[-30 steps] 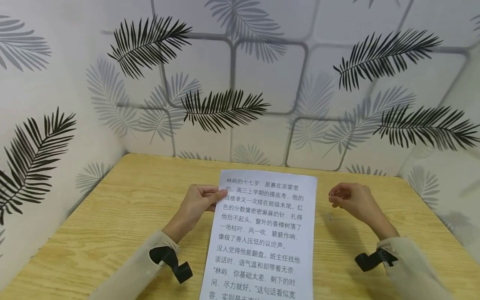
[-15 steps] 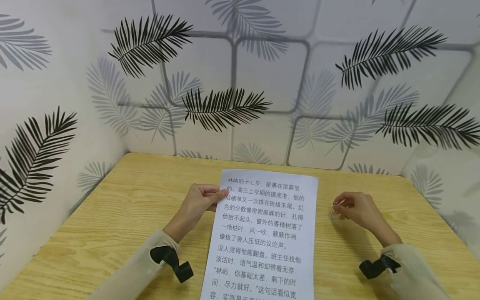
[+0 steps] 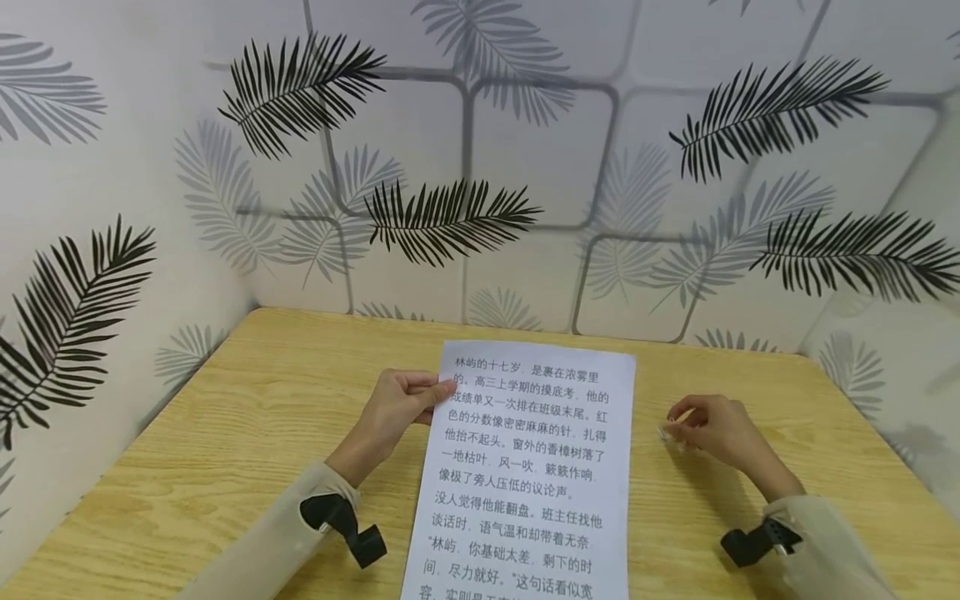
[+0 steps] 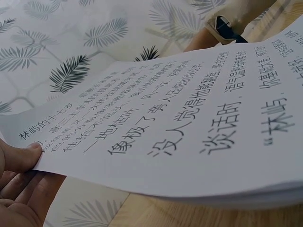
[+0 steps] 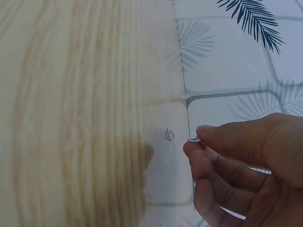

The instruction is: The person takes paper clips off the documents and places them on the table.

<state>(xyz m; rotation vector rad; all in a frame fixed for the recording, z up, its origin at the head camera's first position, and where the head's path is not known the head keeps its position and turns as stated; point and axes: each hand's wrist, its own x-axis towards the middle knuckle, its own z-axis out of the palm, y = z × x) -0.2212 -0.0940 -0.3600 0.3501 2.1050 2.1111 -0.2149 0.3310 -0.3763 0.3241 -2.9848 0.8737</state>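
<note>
A few printed white sheets (image 3: pixel 525 467) lie as a stack, lifted at the far end. My left hand (image 3: pixel 393 408) pinches their left edge near the top corner, thumb on the text; the left wrist view shows this thumb (image 4: pixel 21 157). To the right of the sheets, low over the table, is my right hand (image 3: pixel 716 429). Its thumb and forefinger pinch a small, thin silvery thing (image 5: pixel 193 139) that looks like a paper clip, seen nearly edge-on. Beside those fingertips a small wire loop (image 5: pixel 170 135), like another paper clip, shows against the table's shiny surface.
The light wooden table (image 3: pixel 262 417) meets a leaf-patterned wall (image 3: pixel 525 275) at the back. Black camera mounts (image 3: pixel 352 533) are strapped on both wrists. The sheets run out of the head view at its bottom edge.
My right hand has come down and slightly right, toward the table, its fingertips now close to the small wire piece. The left hand and the sheets stay practically in place.
</note>
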